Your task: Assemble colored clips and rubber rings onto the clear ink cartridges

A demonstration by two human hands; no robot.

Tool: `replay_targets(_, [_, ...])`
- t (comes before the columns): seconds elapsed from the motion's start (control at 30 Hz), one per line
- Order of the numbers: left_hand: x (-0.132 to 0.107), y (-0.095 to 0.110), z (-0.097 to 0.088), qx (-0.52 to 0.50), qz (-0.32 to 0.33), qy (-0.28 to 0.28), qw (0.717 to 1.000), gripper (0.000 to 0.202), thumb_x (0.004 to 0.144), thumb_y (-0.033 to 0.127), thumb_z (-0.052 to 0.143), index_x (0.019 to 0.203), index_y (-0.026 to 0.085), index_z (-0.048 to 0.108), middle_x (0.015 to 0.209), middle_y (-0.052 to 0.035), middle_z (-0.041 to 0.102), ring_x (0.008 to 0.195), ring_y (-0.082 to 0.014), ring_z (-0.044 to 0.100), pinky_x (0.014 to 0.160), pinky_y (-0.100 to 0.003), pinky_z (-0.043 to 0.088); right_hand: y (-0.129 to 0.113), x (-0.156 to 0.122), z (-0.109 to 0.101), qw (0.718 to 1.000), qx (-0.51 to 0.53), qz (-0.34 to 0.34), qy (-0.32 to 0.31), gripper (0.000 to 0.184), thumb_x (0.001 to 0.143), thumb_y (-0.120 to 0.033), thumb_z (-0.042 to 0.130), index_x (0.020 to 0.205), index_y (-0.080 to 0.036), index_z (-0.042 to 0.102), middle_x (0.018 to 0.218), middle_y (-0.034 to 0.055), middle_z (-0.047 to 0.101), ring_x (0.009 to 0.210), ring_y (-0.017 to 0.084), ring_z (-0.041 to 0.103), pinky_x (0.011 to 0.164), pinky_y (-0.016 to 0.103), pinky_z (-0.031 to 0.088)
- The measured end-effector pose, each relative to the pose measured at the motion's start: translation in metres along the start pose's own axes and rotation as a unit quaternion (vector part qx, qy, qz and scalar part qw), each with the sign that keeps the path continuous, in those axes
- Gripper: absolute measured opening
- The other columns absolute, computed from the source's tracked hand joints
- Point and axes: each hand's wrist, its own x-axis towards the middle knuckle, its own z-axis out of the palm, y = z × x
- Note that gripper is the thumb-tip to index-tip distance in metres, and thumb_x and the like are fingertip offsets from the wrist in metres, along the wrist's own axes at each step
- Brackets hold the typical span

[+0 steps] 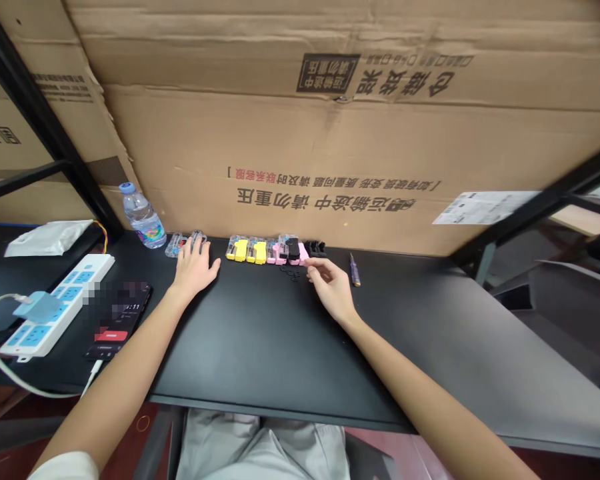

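Observation:
My left hand (pixel 193 268) reaches to the back of the black table, its fingers apart over small clear plastic pieces (pixel 174 245), partly covering them. Near the middle, my right hand (pixel 333 290) has its thumb and forefinger bent together; anything between the fingertips is too small to tell. Those fingertips are close to a pink plastic piece (pixel 301 253) and several tiny black parts (pixel 293 273). Along the back lie clear-and-yellow plastic pieces (pixel 240 249), a black piece (pixel 293 249) on top of the pink ones, and another black part (pixel 315 249).
Right of my right hand lies a small screwdriver (pixel 355 272). On the left are a water bottle (pixel 144 217), a phone (pixel 123 313), a power strip (pixel 75 293) and a white packet (pixel 50 239). A cardboard sheet (pixel 280 140) stands behind the table (pixel 260 347).

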Motion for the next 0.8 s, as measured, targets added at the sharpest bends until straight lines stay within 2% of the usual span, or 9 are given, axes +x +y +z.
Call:
replay_targets(0.1, [0.000, -0.002, -0.002, 0.017, 0.001, -0.011, 1.000, 0.054, 0.102, 0.041, 0.050, 0.147, 0.011, 0.059, 0.158, -0.0228, 0.052, 0.146, -0.0464, 0.042, 0.118, -0.060, 0.036, 0.007, 0.007, -0.014, 0.992, -0.102, -0.057, 0.045, 0.029, 0.096, -0.039, 0.059, 0.112, -0.020, 0.075, 0.103, 0.0094, 0.078, 0.084, 0.023, 0.068, 0.090, 0.045, 0.057])
replay_targets(0.17, [-0.002, 0.001, -0.008, 0.028, 0.013, -0.012, 0.999, 0.048, 0.101, 0.040, 0.052, 0.139, 0.014, 0.065, 0.148, -0.0218, 0.059, 0.136, -0.0455, 0.050, 0.111, -0.058, 0.042, 0.015, 0.013, -0.024, 0.982, -0.165, -0.082, 0.051, 0.032, 0.095, -0.035, 0.057, 0.118, -0.020, 0.074, 0.108, 0.0122, 0.077, 0.093, 0.027, 0.070, 0.095, 0.048, 0.056])
replay_targets(0.23, [-0.004, 0.007, -0.016, 0.032, 0.027, -0.013, 0.999, 0.040, 0.099, 0.039, 0.056, 0.129, 0.017, 0.070, 0.137, -0.0200, 0.064, 0.128, -0.0430, 0.054, 0.104, -0.054, 0.047, 0.025, 0.018, -0.032, 0.970, -0.219, -0.101, 0.025, 0.041, 0.094, -0.033, 0.057, 0.129, -0.018, 0.071, 0.120, 0.0160, 0.076, 0.110, 0.033, 0.069, 0.102, 0.053, 0.054])
replay_targets(0.33, [-0.009, 0.020, -0.026, 0.016, 0.047, -0.018, 0.999, 0.028, 0.099, 0.038, 0.058, 0.115, 0.020, 0.073, 0.121, -0.0160, 0.067, 0.120, -0.0379, 0.058, 0.091, -0.045, 0.051, 0.036, 0.023, -0.036, 0.951, -0.279, -0.133, -0.031, 0.054, 0.094, -0.031, 0.057, 0.146, -0.017, 0.061, 0.148, 0.0179, 0.064, 0.137, 0.037, 0.057, 0.117, 0.058, 0.045])
replay_targets(0.47, [-0.013, 0.037, -0.035, -0.044, 0.054, -0.047, 0.996, 0.021, 0.099, 0.041, 0.059, 0.098, 0.023, 0.070, 0.104, -0.0085, 0.069, 0.102, -0.0290, 0.066, 0.074, -0.035, 0.049, 0.041, 0.025, -0.034, 0.937, -0.321, -0.132, -0.049, 0.056, 0.095, -0.033, 0.056, 0.148, -0.014, 0.060, 0.161, 0.0188, 0.053, 0.146, 0.038, 0.049, 0.123, 0.059, 0.040])
replay_targets(0.6, [-0.015, 0.044, -0.038, -0.134, 0.097, -0.093, 0.982, 0.020, 0.100, 0.038, 0.058, 0.090, 0.024, 0.068, 0.094, -0.0022, 0.071, 0.083, -0.0209, 0.066, 0.068, -0.031, 0.043, 0.036, 0.021, -0.036, 0.937, -0.336, -0.098, -0.016, 0.045, 0.097, -0.032, 0.052, 0.136, -0.017, 0.067, 0.152, 0.0172, 0.060, 0.137, 0.036, 0.059, 0.116, 0.055, 0.048])
replay_targets(0.7, [-0.016, 0.046, -0.034, -0.211, 0.170, -0.109, 0.956, 0.020, 0.101, 0.032, 0.054, 0.090, 0.023, 0.068, 0.091, -0.0006, 0.071, 0.078, -0.0179, 0.064, 0.071, -0.031, 0.044, 0.029, 0.018, -0.040, 0.934, -0.353, -0.060, 0.009, 0.034, 0.095, -0.034, 0.057, 0.122, -0.021, 0.070, 0.133, 0.0151, 0.071, 0.120, 0.034, 0.068, 0.099, 0.049, 0.057])
replay_targets(0.8, [-0.018, 0.048, -0.029, -0.266, 0.220, -0.114, 0.932, 0.021, 0.102, 0.029, 0.052, 0.093, 0.022, 0.069, 0.090, -0.0009, 0.070, 0.074, -0.0162, 0.062, 0.073, -0.030, 0.046, 0.025, 0.020, -0.045, 0.926, -0.374, -0.038, 0.022, 0.024, 0.091, -0.035, 0.062, 0.111, -0.023, 0.068, 0.116, 0.0126, 0.074, 0.105, 0.032, 0.070, 0.084, 0.042, 0.057])
